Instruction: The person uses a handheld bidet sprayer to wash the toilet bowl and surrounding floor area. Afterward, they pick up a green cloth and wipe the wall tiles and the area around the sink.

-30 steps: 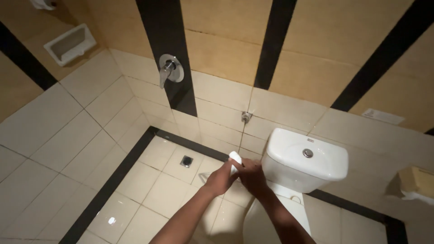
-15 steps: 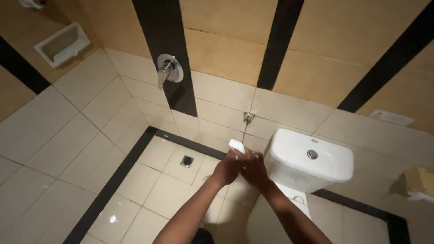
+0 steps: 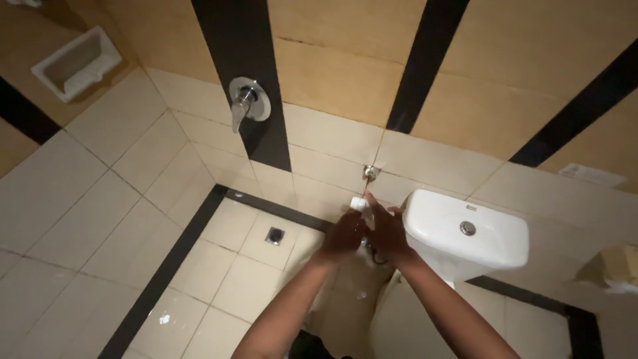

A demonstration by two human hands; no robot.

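Both my hands meet in front of me, just left of the white toilet cistern point(image 3: 465, 233). My left hand point(image 3: 344, 234) and my right hand point(image 3: 387, 233) together hold a small white object point(image 3: 361, 205), maybe a cloth or bottle; I cannot tell which. It sticks up above my fingers, just below the small wall valve point(image 3: 371, 173). My forearms run down to the bottom edge of the view.
A chrome shower mixer handle point(image 3: 246, 101) sits on the black wall stripe. A floor drain point(image 3: 274, 235) lies in the tiled floor left of my hands. A white recessed soap holder point(image 3: 78, 62) is at the upper left. A tissue holder point(image 3: 615, 269) is at the right edge.
My hands have risen a little toward the wall valve, keeping the white object between them. The view has shifted slightly.
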